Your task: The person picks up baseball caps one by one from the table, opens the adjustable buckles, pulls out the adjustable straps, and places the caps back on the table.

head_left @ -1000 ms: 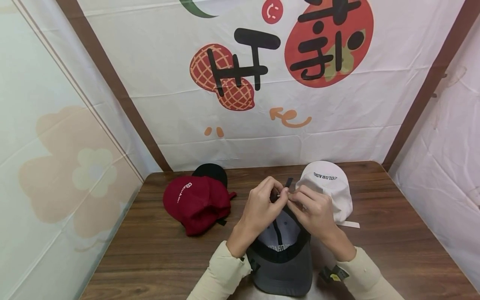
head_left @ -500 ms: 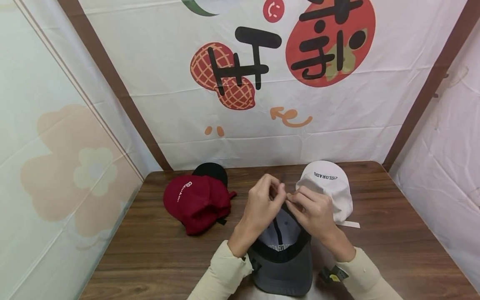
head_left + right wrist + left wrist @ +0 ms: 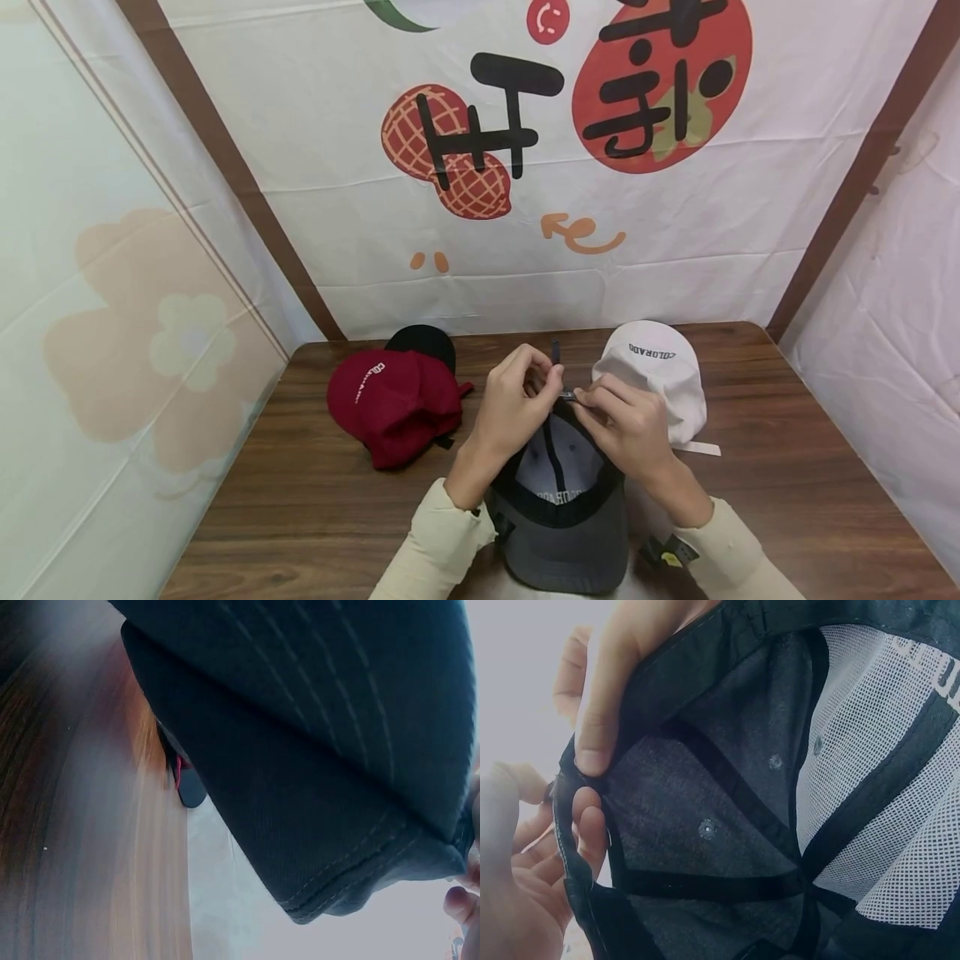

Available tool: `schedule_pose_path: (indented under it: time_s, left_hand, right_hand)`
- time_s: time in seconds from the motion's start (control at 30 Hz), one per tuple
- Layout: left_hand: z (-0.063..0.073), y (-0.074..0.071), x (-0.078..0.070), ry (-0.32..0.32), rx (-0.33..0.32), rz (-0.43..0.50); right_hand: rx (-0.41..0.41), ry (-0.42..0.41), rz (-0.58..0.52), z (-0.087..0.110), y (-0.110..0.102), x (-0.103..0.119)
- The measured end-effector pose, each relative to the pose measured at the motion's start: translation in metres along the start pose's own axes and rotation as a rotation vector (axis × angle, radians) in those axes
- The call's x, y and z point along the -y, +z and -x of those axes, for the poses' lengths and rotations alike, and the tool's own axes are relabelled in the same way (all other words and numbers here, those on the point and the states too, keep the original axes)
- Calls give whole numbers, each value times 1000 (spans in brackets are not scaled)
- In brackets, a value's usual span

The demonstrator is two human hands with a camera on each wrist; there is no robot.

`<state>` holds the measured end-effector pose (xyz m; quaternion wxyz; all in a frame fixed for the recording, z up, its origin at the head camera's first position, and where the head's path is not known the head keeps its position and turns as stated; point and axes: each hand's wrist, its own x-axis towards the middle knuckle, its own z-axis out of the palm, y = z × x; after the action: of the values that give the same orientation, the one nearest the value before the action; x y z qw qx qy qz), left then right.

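Observation:
A dark grey cap (image 3: 566, 558) lies brim toward me with its inside facing up. Its lighter mesh lining (image 3: 855, 742) and black seam tapes fill much of the left wrist view. At the cap's back edge my left hand (image 3: 517, 404) pinches the dark adjusting strap (image 3: 556, 352), whose loose end sticks up past the fingers. My right hand (image 3: 628, 421) pinches the other side, beside a small metal buckle (image 3: 567, 396) between the hands. How far the strap passes through the buckle is too small to tell. The right wrist view mostly shows the cap's outer cloth (image 3: 300, 765).
On the wooden table (image 3: 300, 517), a dark red cap (image 3: 397, 408) lies at the left over a black brim (image 3: 423, 346). A white cap (image 3: 652, 375) with a loose white strap (image 3: 699, 448) is close by my right hand. Printed white cloth (image 3: 450, 292) hangs behind and at both sides.
My left hand has shifted slightly left, away from the right hand, uncovering the buckle. The strap end, briefly hidden, shows again farther left. The right hand stays nearly still.

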<state>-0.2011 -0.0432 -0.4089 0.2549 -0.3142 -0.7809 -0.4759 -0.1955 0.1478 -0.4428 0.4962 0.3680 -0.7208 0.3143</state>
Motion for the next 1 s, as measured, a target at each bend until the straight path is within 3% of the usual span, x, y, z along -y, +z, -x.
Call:
schedule_pose_path:
  time_s: [0.2, 0.37, 0.67, 1.0]
  left_hand:
    - [1, -3, 3, 2, 39, 42]
    - [4, -6, 7, 48, 76, 60]
    - [8, -7, 9, 81, 206, 58]
    - [6, -5, 8, 131, 126, 14]
  right_hand:
    - [1, 23, 0, 2, 0, -1]
    - [-1, 52, -2, 4, 0, -4]
    - [5, 94, -22, 5, -1, -4]
    - [32, 131, -46, 2, -3, -5]
